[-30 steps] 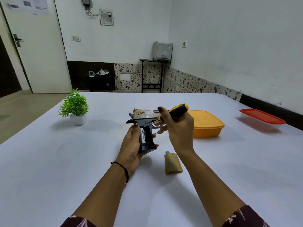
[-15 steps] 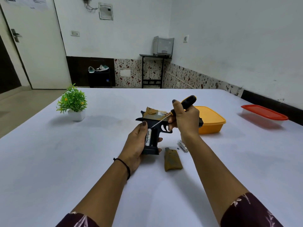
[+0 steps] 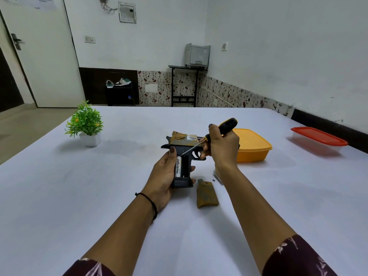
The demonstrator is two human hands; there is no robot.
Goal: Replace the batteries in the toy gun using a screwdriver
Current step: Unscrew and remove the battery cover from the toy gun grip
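Fingers of right hand clenched round screwdriver, black/yellow handle pointing to upper right, thin shaft slanting down-left; tip sits at top end of battery in grip compartment. Left hand grasps toy gun by the grip, thumb pressed on grip's left edge near the battery, other fingertips showing at grip's right side. Gun held at frame centre, just above tabletop, grip pointing toward camera, tan slide away. Compartment is uncovered: one white battery marked "Heybright" in left slot; right slot looks dark, contents cannot tell.

Tan grip cover lies flat on tabletop, just right of gun base, below right wrist. Small dark speck, poss. a screw, beside cover's top corner. Silvery item partly hidden behind right forearm; ID unclear.

Yellow lidded box right of centre, behind right hand. Red-lidded clear box far right. Potted plant centre left. Black band on left wrist.
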